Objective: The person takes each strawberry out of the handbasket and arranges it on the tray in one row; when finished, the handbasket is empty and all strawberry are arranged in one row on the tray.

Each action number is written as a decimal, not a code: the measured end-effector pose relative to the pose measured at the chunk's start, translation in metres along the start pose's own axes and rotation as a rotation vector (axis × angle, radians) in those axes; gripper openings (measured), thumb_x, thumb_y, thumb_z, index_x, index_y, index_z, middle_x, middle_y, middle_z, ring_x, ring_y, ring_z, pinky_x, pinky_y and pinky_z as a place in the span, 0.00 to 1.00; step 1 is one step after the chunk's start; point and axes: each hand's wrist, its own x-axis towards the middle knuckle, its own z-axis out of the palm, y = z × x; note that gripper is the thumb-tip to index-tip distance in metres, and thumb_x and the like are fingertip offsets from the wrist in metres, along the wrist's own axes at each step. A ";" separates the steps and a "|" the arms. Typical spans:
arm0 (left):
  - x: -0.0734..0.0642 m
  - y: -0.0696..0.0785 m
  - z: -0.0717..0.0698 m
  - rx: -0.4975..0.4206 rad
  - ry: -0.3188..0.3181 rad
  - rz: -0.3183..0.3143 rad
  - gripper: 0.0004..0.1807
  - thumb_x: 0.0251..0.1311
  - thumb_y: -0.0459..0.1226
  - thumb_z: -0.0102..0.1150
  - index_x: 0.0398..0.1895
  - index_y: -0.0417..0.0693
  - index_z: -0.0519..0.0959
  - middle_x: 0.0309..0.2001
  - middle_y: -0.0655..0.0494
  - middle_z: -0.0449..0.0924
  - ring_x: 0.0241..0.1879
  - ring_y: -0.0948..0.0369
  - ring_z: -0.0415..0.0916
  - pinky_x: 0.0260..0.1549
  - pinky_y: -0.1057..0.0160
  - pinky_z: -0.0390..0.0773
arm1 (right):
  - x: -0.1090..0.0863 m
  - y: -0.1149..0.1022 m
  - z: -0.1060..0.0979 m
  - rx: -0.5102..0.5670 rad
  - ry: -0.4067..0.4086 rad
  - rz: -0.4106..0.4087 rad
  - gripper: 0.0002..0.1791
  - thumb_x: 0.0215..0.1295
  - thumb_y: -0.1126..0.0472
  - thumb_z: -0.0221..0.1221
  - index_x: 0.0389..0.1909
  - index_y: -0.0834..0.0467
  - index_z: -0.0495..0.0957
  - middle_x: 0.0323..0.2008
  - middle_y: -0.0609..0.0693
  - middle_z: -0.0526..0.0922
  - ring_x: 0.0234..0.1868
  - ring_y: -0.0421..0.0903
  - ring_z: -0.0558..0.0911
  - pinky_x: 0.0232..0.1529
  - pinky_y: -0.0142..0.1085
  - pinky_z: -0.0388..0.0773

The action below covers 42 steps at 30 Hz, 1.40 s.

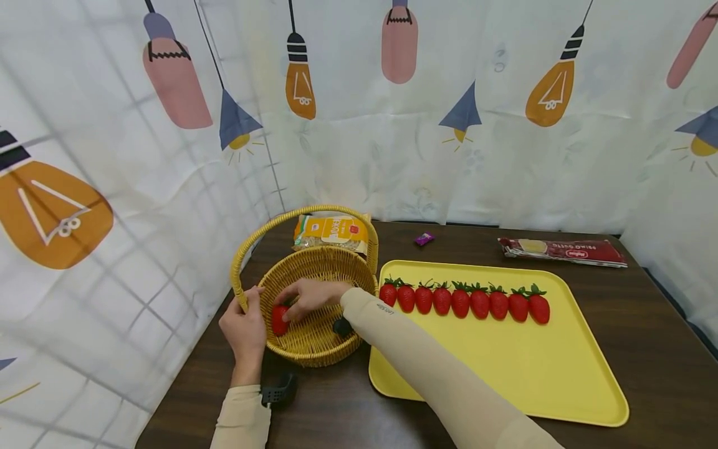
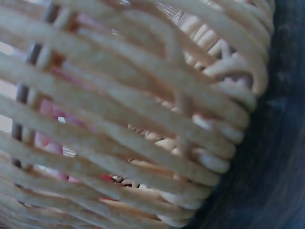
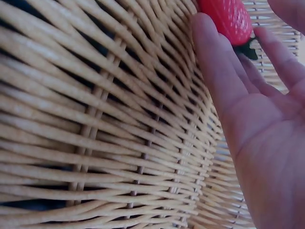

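Observation:
In the head view a woven wicker basket (image 1: 314, 358) with a tall arched handle stands on the table. My left hand (image 1: 244, 327) grips its left side where the handle meets the rim. Inside the basket, my right hand (image 1: 311, 296) reaches to the left wall and holds a red strawberry (image 1: 279, 321) between thumb and fingers. The right wrist view shows the strawberry (image 3: 231, 21) at the fingers, with a green leaf below it. Basket weave (image 2: 143, 95) fills the left wrist view and hides the left hand.
Right of the basket lies a yellow tray (image 1: 493, 374) with a row of several strawberries (image 1: 460, 302) along its far side. Behind the basket is a yellow food packet (image 1: 331, 231). A small purple packet (image 1: 424, 239) and a long red packet (image 1: 563, 251) lie farther back.

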 end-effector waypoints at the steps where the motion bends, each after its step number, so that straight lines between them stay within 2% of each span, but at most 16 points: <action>1: 0.000 0.000 0.000 -0.002 0.003 0.002 0.21 0.70 0.48 0.53 0.35 0.41 0.88 0.40 0.50 0.87 0.33 0.76 0.75 0.27 0.73 0.67 | -0.001 0.000 0.000 -0.034 -0.016 -0.007 0.28 0.61 0.61 0.66 0.63 0.59 0.74 0.48 0.45 0.81 0.41 0.41 0.83 0.43 0.34 0.80; 7: 0.000 0.000 0.002 0.000 0.018 0.001 0.19 0.69 0.46 0.54 0.36 0.40 0.87 0.38 0.48 0.87 0.31 0.73 0.74 0.27 0.72 0.67 | -0.004 -0.007 0.005 -0.110 -0.100 -0.036 0.27 0.61 0.60 0.65 0.62 0.58 0.75 0.48 0.44 0.80 0.43 0.38 0.79 0.44 0.30 0.77; 10: -0.001 0.000 0.002 0.004 0.021 -0.003 0.19 0.69 0.46 0.54 0.36 0.41 0.87 0.38 0.48 0.87 0.31 0.71 0.74 0.26 0.72 0.67 | -0.003 -0.010 0.011 -0.135 -0.115 -0.045 0.24 0.61 0.61 0.65 0.60 0.58 0.76 0.47 0.45 0.80 0.41 0.38 0.79 0.43 0.30 0.78; 13: -0.001 -0.001 0.001 0.008 0.020 0.000 0.19 0.70 0.46 0.53 0.36 0.42 0.87 0.38 0.48 0.87 0.26 0.69 0.70 0.23 0.70 0.64 | -0.002 -0.012 0.016 -0.147 -0.106 -0.042 0.22 0.60 0.62 0.65 0.57 0.57 0.77 0.45 0.45 0.81 0.40 0.39 0.78 0.41 0.30 0.78; 18: 0.000 -0.003 0.001 0.023 0.019 0.011 0.19 0.70 0.46 0.53 0.35 0.42 0.87 0.37 0.49 0.87 0.20 0.66 0.63 0.21 0.69 0.61 | -0.001 -0.014 0.021 -0.069 -0.062 -0.035 0.17 0.62 0.66 0.63 0.53 0.60 0.79 0.43 0.46 0.81 0.36 0.40 0.80 0.38 0.31 0.79; 24: 0.000 -0.004 0.001 0.029 0.020 0.022 0.19 0.70 0.46 0.53 0.35 0.42 0.87 0.37 0.49 0.87 0.19 0.66 0.62 0.20 0.69 0.60 | 0.000 -0.014 0.023 0.019 -0.020 -0.025 0.13 0.62 0.70 0.63 0.48 0.63 0.80 0.40 0.47 0.83 0.34 0.41 0.82 0.37 0.34 0.81; 28: 0.000 -0.004 0.001 0.025 0.020 0.028 0.18 0.70 0.44 0.53 0.35 0.41 0.87 0.37 0.49 0.87 0.20 0.67 0.64 0.21 0.70 0.61 | 0.000 -0.013 0.023 0.051 -0.027 -0.016 0.12 0.62 0.71 0.62 0.47 0.64 0.80 0.38 0.48 0.82 0.33 0.43 0.83 0.37 0.37 0.82; 34: 0.001 -0.004 0.001 0.016 0.024 0.029 0.17 0.69 0.43 0.54 0.35 0.40 0.87 0.37 0.48 0.87 0.25 0.71 0.70 0.24 0.71 0.63 | -0.005 -0.016 0.017 -0.002 -0.009 -0.046 0.11 0.63 0.71 0.60 0.46 0.62 0.81 0.39 0.47 0.82 0.34 0.41 0.82 0.37 0.34 0.81; 39: 0.002 -0.004 0.002 0.009 0.025 0.028 0.17 0.69 0.43 0.54 0.35 0.40 0.87 0.37 0.47 0.87 0.32 0.76 0.75 0.27 0.73 0.66 | -0.012 -0.017 0.006 0.095 0.016 -0.016 0.13 0.64 0.72 0.59 0.49 0.64 0.80 0.40 0.49 0.82 0.37 0.44 0.83 0.38 0.40 0.82; 42: 0.001 -0.005 0.003 0.012 0.030 0.031 0.18 0.69 0.44 0.54 0.35 0.40 0.87 0.37 0.46 0.87 0.29 0.74 0.73 0.25 0.73 0.65 | -0.019 -0.021 -0.001 0.114 0.029 -0.018 0.14 0.65 0.71 0.58 0.51 0.64 0.80 0.41 0.48 0.82 0.38 0.44 0.83 0.40 0.43 0.82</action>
